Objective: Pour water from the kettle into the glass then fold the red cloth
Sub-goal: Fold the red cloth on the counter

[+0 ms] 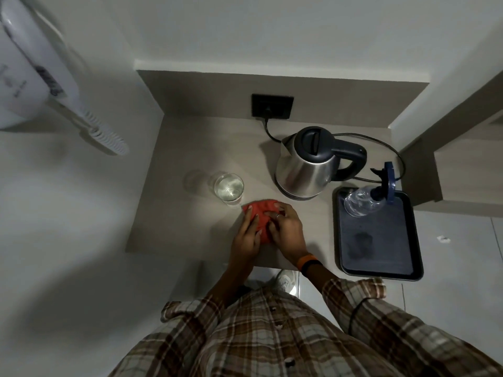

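Note:
The red cloth (261, 213) lies bunched into a small pad on the beige counter (177, 213), just in front of the glass (229, 188), which holds water. Both hands press on the cloth. My left hand (246, 236) covers its left edge with fingers laid flat. My right hand (285, 227), with a ring and an orange wristband, grips its right side with curled fingers. The steel kettle (307, 165) with black lid and handle stands upright on its base behind and to the right, clear of both hands.
A dark tray (381, 240) sits at the counter's right end with an upturned glass (359, 202) and a blue clip on it. The kettle's cord runs to a black wall socket (272, 106). A white wall-mounted hair dryer (35, 77) hangs at left.

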